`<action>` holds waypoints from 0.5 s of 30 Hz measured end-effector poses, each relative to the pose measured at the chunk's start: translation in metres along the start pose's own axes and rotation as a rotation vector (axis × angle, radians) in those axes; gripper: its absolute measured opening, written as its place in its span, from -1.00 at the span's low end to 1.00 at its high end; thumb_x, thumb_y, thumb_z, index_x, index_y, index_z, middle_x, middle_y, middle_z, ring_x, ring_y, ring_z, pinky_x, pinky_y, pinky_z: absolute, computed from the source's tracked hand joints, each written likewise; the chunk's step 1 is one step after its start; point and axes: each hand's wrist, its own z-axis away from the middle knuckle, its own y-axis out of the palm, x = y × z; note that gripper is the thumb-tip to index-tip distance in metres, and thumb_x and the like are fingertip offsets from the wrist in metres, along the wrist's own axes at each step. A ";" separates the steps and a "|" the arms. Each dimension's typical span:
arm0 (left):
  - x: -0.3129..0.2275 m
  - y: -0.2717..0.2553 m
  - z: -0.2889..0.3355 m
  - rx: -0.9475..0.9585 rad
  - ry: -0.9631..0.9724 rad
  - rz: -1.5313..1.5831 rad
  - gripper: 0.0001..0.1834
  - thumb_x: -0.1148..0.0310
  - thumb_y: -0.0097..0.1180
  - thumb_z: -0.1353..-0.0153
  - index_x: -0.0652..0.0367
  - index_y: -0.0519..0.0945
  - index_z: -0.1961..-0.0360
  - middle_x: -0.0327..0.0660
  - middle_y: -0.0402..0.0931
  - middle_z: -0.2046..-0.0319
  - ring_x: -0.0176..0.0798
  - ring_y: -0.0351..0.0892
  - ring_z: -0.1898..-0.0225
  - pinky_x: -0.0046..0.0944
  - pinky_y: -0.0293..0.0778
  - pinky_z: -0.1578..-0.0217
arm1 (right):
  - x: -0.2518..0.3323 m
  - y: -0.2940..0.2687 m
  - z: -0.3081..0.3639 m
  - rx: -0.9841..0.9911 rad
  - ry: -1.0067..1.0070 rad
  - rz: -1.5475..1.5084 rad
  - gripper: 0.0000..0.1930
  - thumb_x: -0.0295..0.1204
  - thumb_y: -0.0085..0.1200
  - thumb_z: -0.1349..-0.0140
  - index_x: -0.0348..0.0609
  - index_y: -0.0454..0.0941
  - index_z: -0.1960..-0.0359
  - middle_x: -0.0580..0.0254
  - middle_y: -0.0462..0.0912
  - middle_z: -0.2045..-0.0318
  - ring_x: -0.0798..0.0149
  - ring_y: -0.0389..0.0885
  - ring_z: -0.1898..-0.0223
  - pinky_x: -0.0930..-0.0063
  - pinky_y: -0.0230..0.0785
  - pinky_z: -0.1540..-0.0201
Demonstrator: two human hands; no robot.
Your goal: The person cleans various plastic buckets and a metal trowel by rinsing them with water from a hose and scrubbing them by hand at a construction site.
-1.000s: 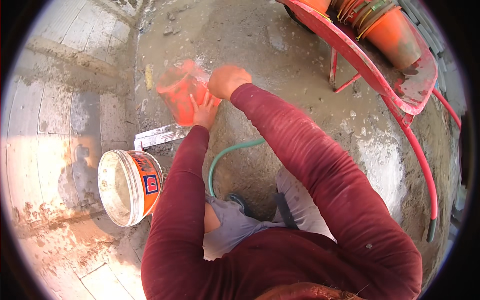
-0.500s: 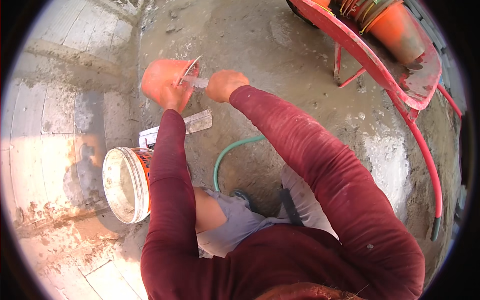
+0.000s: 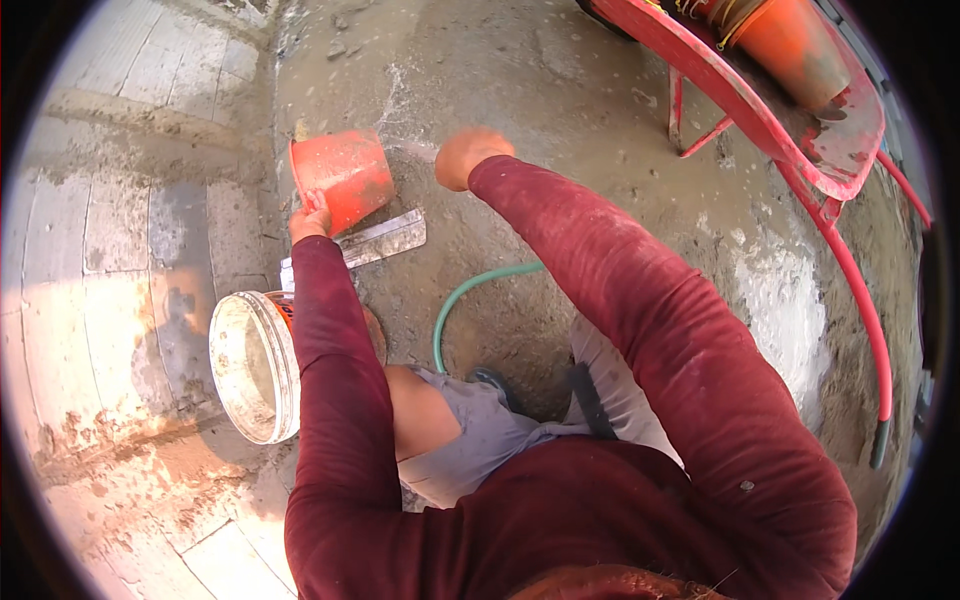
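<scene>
My left hand (image 3: 311, 216) is closed on the rim of an orange bucket (image 3: 345, 175), which is tipped on its side. The bucket's mouth faces left and its mud-smeared base faces right. To the right of it, apart from the bucket, my right hand (image 3: 468, 157) is curled and blurred by motion. A faint pale streak, seemingly a flat-bladed tool (image 3: 415, 151), reaches from its fingers toward the bucket. Below the bucket, a long flat metal finishing trowel (image 3: 390, 238) lies on the wet ground, partly hidden by my left forearm.
A white bucket (image 3: 283, 370) stands by my left forearm. A green hose (image 3: 455, 300) curves between my arms. At the upper right is a red wheelbarrow (image 3: 740, 95) loaded with stacked orange buckets (image 3: 790, 50). A stepped block surface (image 3: 120, 240) runs along the left.
The bucket has been turned over, from mouth facing right to mouth facing left. My left hand has shifted left with it, and my right hand has drawn away rightward.
</scene>
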 end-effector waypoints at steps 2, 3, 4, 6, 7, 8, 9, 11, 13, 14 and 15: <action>0.020 -0.017 -0.007 -0.124 -0.120 0.006 -0.62 0.51 -0.31 -0.23 0.39 0.44 -0.01 0.07 0.55 0.25 0.05 0.62 0.27 0.24 0.53 0.03 | -0.014 0.009 -0.009 0.121 -0.013 0.150 -0.65 -0.35 -0.09 -0.16 -0.18 0.65 0.10 -0.01 0.64 0.03 -0.02 0.62 -0.01 0.15 0.44 0.01; 0.005 -0.020 -0.003 -0.164 -0.158 0.133 -0.58 0.50 -0.27 -0.22 0.36 0.43 -0.07 0.14 0.54 0.18 0.13 0.62 0.21 0.28 0.51 0.01 | -0.006 0.009 -0.008 0.116 -0.040 0.131 -0.65 -0.35 -0.07 -0.15 -0.17 0.65 0.11 0.01 0.65 0.05 0.00 0.63 0.00 0.16 0.45 0.02; -0.006 -0.019 0.001 -0.154 -0.155 0.136 -0.60 0.51 -0.24 -0.21 0.36 0.44 -0.06 0.14 0.54 0.18 0.14 0.62 0.21 0.27 0.51 0.02 | 0.002 0.008 -0.007 0.111 -0.069 0.112 -0.66 -0.36 -0.06 -0.14 -0.17 0.66 0.11 0.03 0.66 0.06 0.02 0.64 0.01 0.17 0.46 0.02; -0.032 -0.004 0.020 -0.071 -0.059 0.033 -0.63 0.53 -0.18 -0.20 0.35 0.45 -0.03 0.13 0.54 0.18 0.14 0.62 0.21 0.26 0.53 0.04 | 0.021 -0.001 -0.003 0.095 -0.133 0.072 -0.66 -0.35 -0.04 -0.13 -0.15 0.66 0.11 0.04 0.66 0.07 0.05 0.64 0.02 0.18 0.46 0.02; -0.024 0.002 0.031 -0.023 0.008 -0.073 -0.65 0.54 -0.15 -0.20 0.35 0.45 -0.01 0.12 0.54 0.19 0.14 0.62 0.21 0.26 0.53 0.05 | 0.024 -0.006 -0.004 0.085 -0.134 0.062 -0.65 -0.34 -0.05 -0.14 -0.14 0.65 0.09 0.04 0.66 0.06 0.05 0.64 0.01 0.19 0.46 0.01; -0.011 0.010 0.040 0.072 0.153 -0.292 -0.68 0.54 -0.11 -0.19 0.33 0.47 0.02 0.10 0.55 0.21 0.13 0.62 0.20 0.25 0.54 0.06 | 0.027 -0.010 -0.003 0.075 -0.138 0.052 -0.64 -0.33 -0.05 -0.14 -0.13 0.65 0.08 0.03 0.65 0.05 0.05 0.64 0.00 0.19 0.45 0.01; 0.021 0.009 0.046 0.157 0.271 -0.509 -0.71 0.55 -0.07 -0.19 0.32 0.48 0.04 0.07 0.56 0.23 0.13 0.62 0.18 0.25 0.54 0.08 | 0.021 -0.010 -0.007 0.079 -0.114 0.056 -0.64 -0.32 -0.05 -0.14 -0.12 0.65 0.07 0.04 0.65 0.04 0.06 0.63 0.00 0.19 0.45 0.00; 0.101 -0.002 0.073 0.217 0.442 -1.013 -0.76 0.55 0.00 -0.17 0.28 0.50 0.11 -0.01 0.58 0.27 0.09 0.63 0.24 0.17 0.60 0.22 | -0.009 -0.014 -0.017 0.078 -0.039 0.071 -0.62 -0.30 -0.06 -0.15 -0.10 0.64 0.05 0.04 0.64 0.02 0.07 0.63 -0.01 0.19 0.44 -0.01; 0.084 0.001 0.081 0.273 0.766 -1.479 -0.79 0.52 0.09 -0.12 0.26 0.51 0.18 -0.11 0.60 0.32 0.01 0.65 0.41 -0.05 0.64 0.55 | 0.002 -0.022 -0.007 0.083 -0.075 0.073 -0.61 -0.27 -0.07 -0.16 -0.09 0.63 0.04 0.05 0.64 0.02 0.06 0.62 -0.01 0.20 0.43 -0.02; 0.054 0.001 0.077 0.257 1.051 -1.671 -0.78 0.53 0.09 -0.10 0.26 0.50 0.19 -0.10 0.60 0.32 0.00 0.66 0.41 -0.06 0.63 0.54 | 0.015 -0.025 0.001 0.086 -0.110 0.069 -0.61 -0.25 -0.07 -0.16 -0.08 0.63 0.04 0.05 0.64 0.02 0.06 0.62 -0.02 0.20 0.43 -0.03; 0.064 -0.010 0.071 0.270 1.276 -1.872 -0.77 0.55 0.10 -0.07 0.26 0.50 0.20 -0.08 0.61 0.32 -0.01 0.66 0.41 -0.07 0.63 0.52 | 0.005 -0.022 -0.002 0.094 -0.080 0.076 -0.60 -0.24 -0.10 -0.17 -0.11 0.63 0.05 0.03 0.64 0.03 0.03 0.61 -0.01 0.18 0.42 -0.02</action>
